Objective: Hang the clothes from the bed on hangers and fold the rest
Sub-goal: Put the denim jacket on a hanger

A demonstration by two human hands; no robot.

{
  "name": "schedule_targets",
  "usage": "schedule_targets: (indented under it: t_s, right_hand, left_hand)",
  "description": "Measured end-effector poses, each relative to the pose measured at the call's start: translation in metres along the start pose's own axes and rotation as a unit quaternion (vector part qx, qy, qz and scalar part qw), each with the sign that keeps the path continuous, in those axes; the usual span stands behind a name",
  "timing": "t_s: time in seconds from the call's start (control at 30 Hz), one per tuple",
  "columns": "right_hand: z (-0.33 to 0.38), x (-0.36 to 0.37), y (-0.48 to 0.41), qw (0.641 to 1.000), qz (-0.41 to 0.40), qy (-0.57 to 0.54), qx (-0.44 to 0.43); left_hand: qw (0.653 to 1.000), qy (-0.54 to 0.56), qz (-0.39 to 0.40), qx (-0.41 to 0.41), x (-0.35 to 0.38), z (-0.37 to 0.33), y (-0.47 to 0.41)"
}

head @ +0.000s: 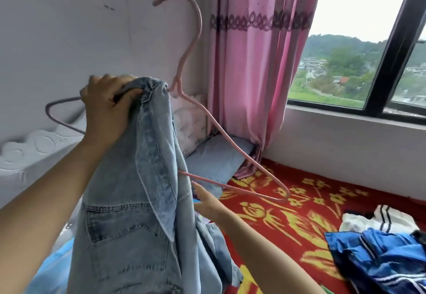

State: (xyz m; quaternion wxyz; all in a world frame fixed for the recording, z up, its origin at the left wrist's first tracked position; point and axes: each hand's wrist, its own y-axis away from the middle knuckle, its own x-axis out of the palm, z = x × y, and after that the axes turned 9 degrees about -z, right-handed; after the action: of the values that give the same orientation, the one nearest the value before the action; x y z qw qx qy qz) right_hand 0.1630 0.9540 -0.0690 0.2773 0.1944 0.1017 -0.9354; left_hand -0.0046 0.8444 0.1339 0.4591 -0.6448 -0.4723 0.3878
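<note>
I hold a light blue denim jacket (138,213) up in front of me on a pink hanger (198,40). My left hand (106,107) grips the jacket's top together with the hanger's left arm, whose purple end sticks out to the left. The hanger's right arm juts bare out of the denim, down to the right. My right hand (207,203) reaches under the jacket's right side, fingers stretched out near the hanger's lower bar; part of the hand is hidden behind the cloth.
The bed carries a red blanket with yellow flowers (288,215). A blue and white jacket (378,256) and a white garment (378,220) lie at its right. A grey pillow (219,155), a pink curtain (258,63) and a window (368,40) stand behind.
</note>
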Motion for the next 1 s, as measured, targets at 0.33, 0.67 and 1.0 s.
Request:
schedule_targets:
  t_s: [0.33,0.67,1.0]
  right_hand:
    - [-0.035,0.049,0.017,0.998,0.004,0.067,-0.014]
    - [0.051,-0.152,0.001,0.994,0.055,0.09,0.015]
    - [0.146,-0.199,0.001,0.862,-0.198,0.447,-0.137]
  left_hand:
    - [0.988,0.022,-0.066,-0.14,-0.021,0.035,-0.005]
    - [0.953,0.052,-0.038,-0.297,-0.053,0.132,0.022]
    - [0.899,0.053,-0.005,-0.436,-0.001,0.175,0.033]
